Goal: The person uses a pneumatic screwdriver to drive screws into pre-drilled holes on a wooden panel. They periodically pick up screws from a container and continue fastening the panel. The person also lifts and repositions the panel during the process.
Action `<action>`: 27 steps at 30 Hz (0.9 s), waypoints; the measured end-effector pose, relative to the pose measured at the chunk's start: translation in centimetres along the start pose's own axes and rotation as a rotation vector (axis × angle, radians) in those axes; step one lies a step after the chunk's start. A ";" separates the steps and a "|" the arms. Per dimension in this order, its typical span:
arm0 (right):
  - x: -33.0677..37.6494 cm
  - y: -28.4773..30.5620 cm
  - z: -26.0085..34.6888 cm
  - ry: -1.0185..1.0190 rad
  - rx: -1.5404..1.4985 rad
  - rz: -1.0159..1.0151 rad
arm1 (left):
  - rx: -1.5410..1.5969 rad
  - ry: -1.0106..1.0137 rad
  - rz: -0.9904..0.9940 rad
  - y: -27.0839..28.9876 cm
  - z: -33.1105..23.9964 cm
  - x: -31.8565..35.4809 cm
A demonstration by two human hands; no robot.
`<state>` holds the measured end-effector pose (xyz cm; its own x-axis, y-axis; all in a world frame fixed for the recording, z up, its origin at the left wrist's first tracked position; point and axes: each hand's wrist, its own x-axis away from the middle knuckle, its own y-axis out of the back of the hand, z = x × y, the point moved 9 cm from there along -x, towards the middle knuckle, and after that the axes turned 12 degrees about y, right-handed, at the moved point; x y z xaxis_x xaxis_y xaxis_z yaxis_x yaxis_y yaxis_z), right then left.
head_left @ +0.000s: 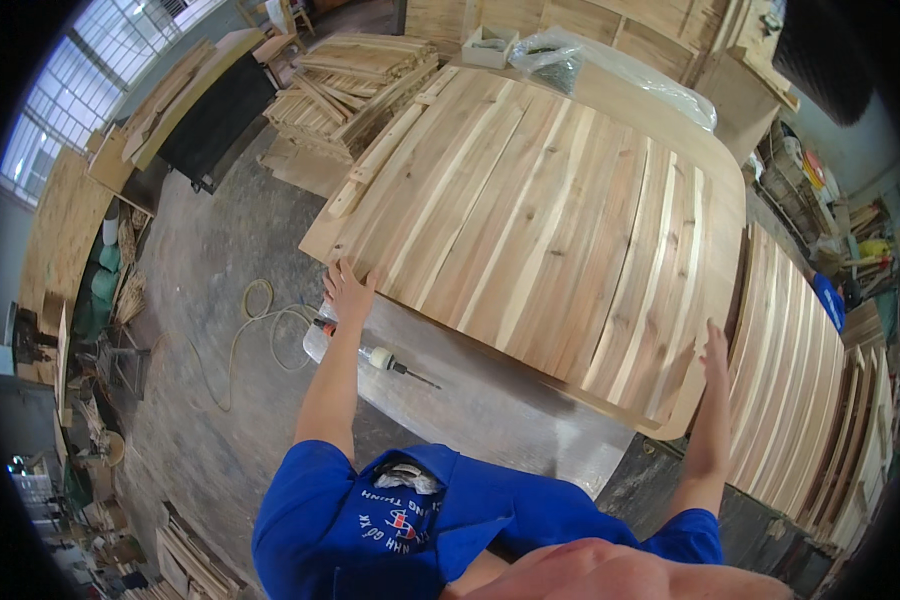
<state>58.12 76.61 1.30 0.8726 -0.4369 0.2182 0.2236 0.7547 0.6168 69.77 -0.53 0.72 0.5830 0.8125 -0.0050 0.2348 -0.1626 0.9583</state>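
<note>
Wood panel, laid ahead, grain fwd, is flanked by L hand (splayed, nr-L corner) and R hand (R edge, grip unclear).

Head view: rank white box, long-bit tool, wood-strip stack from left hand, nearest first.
1. Long-bit tool: just below the left hand.
2. Wood-strip stack: beyond the hand, upper left.
3. White box: top, behind the striped panel.

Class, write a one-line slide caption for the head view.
Bare left hand and right hand at opposite ends of a broad, brown-and-cream striped wooden panel.
</note>
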 end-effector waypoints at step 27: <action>12.5 -12.5 8.6 0.789 0.466 -0.101 | -0.154 -0.124 0.204 1.6 4.2 -2.7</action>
<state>62.54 57.48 2.80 0.9399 0.0996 -0.3267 0.2670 0.3824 0.8846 71.81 -5.33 1.10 0.6991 0.6953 0.1669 -0.0128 -0.2213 0.9751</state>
